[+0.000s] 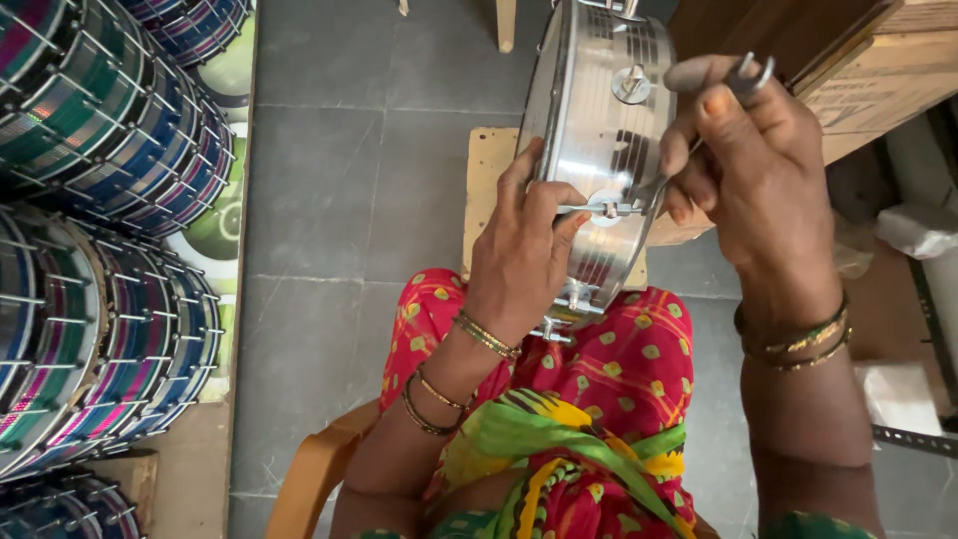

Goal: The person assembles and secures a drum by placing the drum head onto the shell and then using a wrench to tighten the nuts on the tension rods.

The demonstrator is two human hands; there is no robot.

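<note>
Chrome drum shell (599,130), its top cut off by the frame, stands on edge on the person's red-clad lap. Left hand (519,250) grips its rim, fingertips pinching a tuning bolt (589,209). Right hand (753,150) is clenched around a thin metal key (743,75), its shaft mostly hidden. Striped finished drums (100,250) are stacked left, partly cropped.

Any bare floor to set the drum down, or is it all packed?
Free: grey tiled floor between the stacked striped drums on one side and the silver drum on the other. Crowded: past the right hand, cardboard boxes close in. In the middle, the left hand, the small wooden board and the lap fill the space.
</note>
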